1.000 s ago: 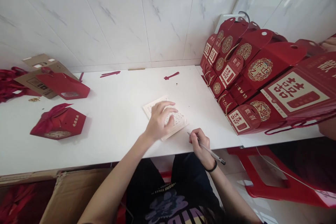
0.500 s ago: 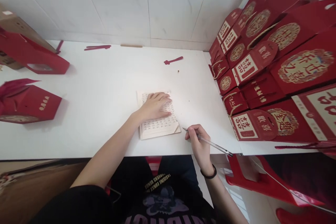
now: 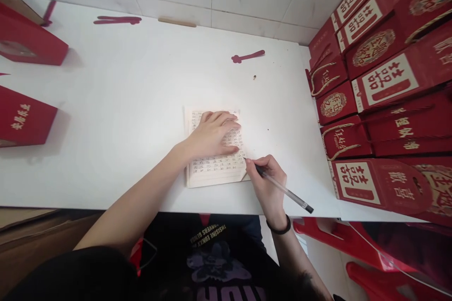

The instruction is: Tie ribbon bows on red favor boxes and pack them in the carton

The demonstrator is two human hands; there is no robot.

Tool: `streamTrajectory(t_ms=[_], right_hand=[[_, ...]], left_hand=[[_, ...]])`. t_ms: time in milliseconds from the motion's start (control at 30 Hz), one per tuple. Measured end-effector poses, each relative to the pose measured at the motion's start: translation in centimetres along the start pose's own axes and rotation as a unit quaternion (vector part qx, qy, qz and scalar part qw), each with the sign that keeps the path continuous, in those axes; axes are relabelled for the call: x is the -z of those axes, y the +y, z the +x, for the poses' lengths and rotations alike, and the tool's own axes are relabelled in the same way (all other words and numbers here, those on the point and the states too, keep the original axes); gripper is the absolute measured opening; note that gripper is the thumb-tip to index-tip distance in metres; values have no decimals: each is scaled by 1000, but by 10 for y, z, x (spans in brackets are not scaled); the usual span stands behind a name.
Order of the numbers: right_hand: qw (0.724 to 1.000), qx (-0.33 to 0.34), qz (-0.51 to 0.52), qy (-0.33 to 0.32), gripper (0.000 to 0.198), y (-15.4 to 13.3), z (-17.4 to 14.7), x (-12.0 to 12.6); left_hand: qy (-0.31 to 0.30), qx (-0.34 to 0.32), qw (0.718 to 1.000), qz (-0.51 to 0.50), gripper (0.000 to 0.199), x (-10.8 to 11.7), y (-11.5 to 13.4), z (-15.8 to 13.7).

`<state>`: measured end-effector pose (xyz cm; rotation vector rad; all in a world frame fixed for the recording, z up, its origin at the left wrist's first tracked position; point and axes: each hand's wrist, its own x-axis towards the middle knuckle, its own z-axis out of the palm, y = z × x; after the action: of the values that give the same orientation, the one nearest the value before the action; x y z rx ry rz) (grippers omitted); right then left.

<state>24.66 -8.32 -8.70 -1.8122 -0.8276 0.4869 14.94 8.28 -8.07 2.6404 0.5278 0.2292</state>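
A small notebook (image 3: 215,176) lies on the white table, its page covered in rows of handwritten numbers. My left hand (image 3: 213,136) rests flat across the page with fingers spread, hiding the middle rows. At the notebook's right edge, my right hand (image 3: 266,178) grips a clear pen with a black cap end (image 3: 291,195). The pen's tip is at the right end of a lower row; whether it touches the paper I cannot tell. A black band circles my right wrist.
Red gift boxes and bags (image 3: 381,103) with gold lettering are stacked at the right. More red boxes (image 3: 28,115) stand at the left. Dark red strips (image 3: 249,57) and a thin tan stick (image 3: 176,22) lie towards the tiled wall. A red stool (image 3: 328,237) is below the table.
My right hand has brought the pen tip left and up onto the notebook's right edge. The left hand stays on the page. The view has tilted down and come closer to the table.
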Motion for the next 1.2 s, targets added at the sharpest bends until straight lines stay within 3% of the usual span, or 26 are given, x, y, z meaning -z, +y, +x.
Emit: streamTrajectory(t_ms=[333, 1200], right_hand=[[996, 18, -83, -7, 37, 0, 3, -1], [994, 34, -105, -2, 33, -1, 3, -3]], left_hand=[[-5, 12, 1000, -11, 50, 1, 2, 1], [3, 10, 1000, -13, 48, 0, 2, 0]])
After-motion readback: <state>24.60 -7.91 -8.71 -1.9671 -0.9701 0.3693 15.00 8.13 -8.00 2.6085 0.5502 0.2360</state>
